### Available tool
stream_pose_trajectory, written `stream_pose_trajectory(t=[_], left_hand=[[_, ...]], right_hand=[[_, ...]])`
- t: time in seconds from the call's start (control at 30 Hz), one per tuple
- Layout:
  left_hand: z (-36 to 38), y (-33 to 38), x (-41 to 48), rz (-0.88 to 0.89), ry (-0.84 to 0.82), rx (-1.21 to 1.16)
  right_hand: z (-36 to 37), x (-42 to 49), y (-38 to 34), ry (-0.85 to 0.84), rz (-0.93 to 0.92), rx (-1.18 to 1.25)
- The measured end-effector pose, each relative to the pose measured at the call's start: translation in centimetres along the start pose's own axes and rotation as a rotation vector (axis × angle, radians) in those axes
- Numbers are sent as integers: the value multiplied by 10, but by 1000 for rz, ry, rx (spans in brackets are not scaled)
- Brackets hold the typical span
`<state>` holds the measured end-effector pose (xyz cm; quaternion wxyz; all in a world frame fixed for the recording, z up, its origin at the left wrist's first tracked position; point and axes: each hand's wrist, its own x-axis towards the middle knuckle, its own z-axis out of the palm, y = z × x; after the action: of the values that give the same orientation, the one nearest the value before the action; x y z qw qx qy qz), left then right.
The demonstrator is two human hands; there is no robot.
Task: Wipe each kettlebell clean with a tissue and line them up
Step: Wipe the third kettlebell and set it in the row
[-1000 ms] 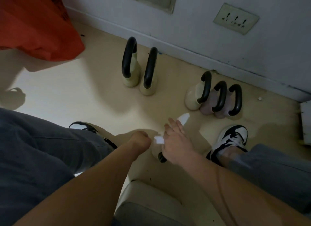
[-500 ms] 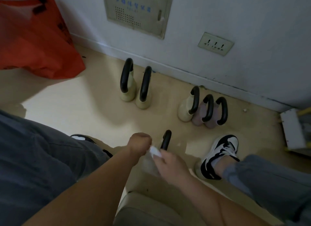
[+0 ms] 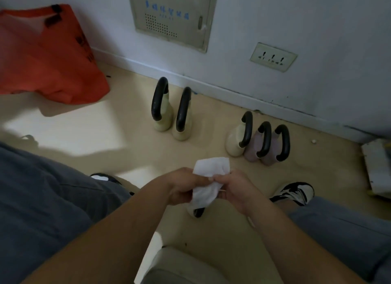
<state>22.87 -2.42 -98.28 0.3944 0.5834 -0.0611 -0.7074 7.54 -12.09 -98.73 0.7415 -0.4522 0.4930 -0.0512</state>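
Low at frame centre, the left hand (image 3: 182, 186) and right hand (image 3: 234, 188) pinch the tissue (image 3: 209, 171) in curled fingers (image 3: 201, 179) just above what seems a kettlebell (image 3: 197, 211) on the floor (image 3: 135, 156), mostly hidden, equally near both.

The floor (image 3: 74, 131) carries two cream kettlebells (image 3: 162, 122), three smaller kettlebells (image 3: 252, 153) to their right, an orange bag (image 3: 46, 57) upper left.

1 s ago the R hand (image 3: 234, 188) lay on the kettlebell (image 3: 195, 211). Now R hand & L hand (image 3: 184, 186) are up above it, both pinching the tissue (image 3: 208, 182). The tissue was a small wad 0.5 s ago & is now opened out, hiding most of the kettlebell.
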Motion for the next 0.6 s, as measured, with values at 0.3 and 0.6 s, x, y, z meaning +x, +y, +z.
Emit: stream_pose_trajectory(t=[0.3,0.6], left_hand=[[-19,42,22,317,853,459],[54,-21,85,323,292,1137]], right_hand=[[-22,32,23,448,109,-115],[-25,42,29,91,381,353]])
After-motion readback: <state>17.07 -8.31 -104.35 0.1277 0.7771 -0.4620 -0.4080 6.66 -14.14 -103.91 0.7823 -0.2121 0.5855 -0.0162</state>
